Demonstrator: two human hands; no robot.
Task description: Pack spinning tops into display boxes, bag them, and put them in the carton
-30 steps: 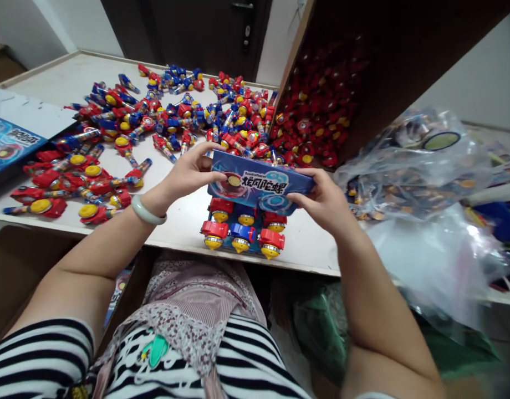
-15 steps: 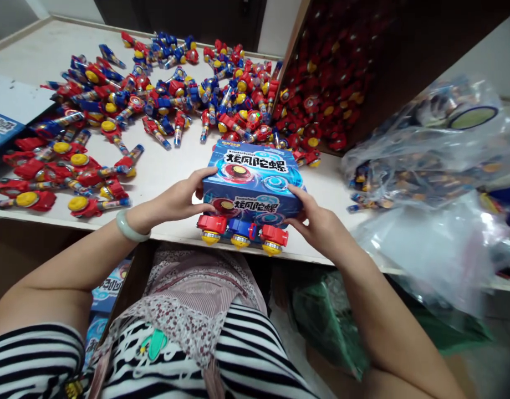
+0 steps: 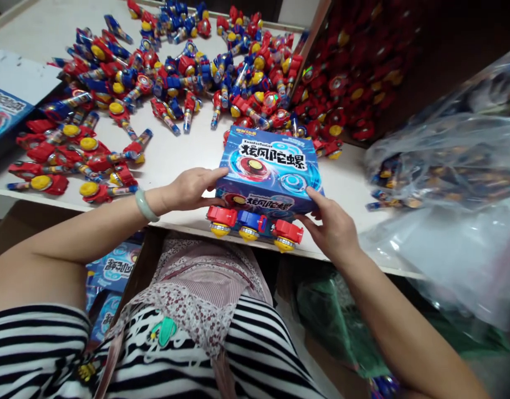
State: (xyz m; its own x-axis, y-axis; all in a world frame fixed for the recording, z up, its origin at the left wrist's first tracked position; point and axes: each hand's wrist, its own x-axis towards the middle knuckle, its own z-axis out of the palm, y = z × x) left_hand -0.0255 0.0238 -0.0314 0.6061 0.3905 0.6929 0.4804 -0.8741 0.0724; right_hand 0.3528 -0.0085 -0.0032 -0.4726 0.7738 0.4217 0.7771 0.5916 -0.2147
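A blue printed cardboard box (image 3: 271, 166) with dark lettering and spinning-top pictures is held between my two hands at the table's front edge. My left hand (image 3: 203, 188) grips its left side, thumb and fingers at the corner. On the opposite side, my right hand (image 3: 332, 221) clasps the front right corner. Three toy spinning tops stick out along the box's lower front: a red one (image 3: 222, 215) at left, a blue one (image 3: 250, 221) in the middle and another red one (image 3: 287, 230) at right, their yellow tips pointing down.
Loose red and blue toys (image 3: 172, 83) cover the back and left of the white table (image 3: 172, 149). A large carton (image 3: 363, 72) full of red toys lies back right. Clear plastic bags (image 3: 442, 166) are at right. More blue boxes (image 3: 117, 266) sit below the table at left.
The camera view has shifted, so the table and box appear further right. Both hands keep their hold on the box, and the toys at its front look slightly more spread.
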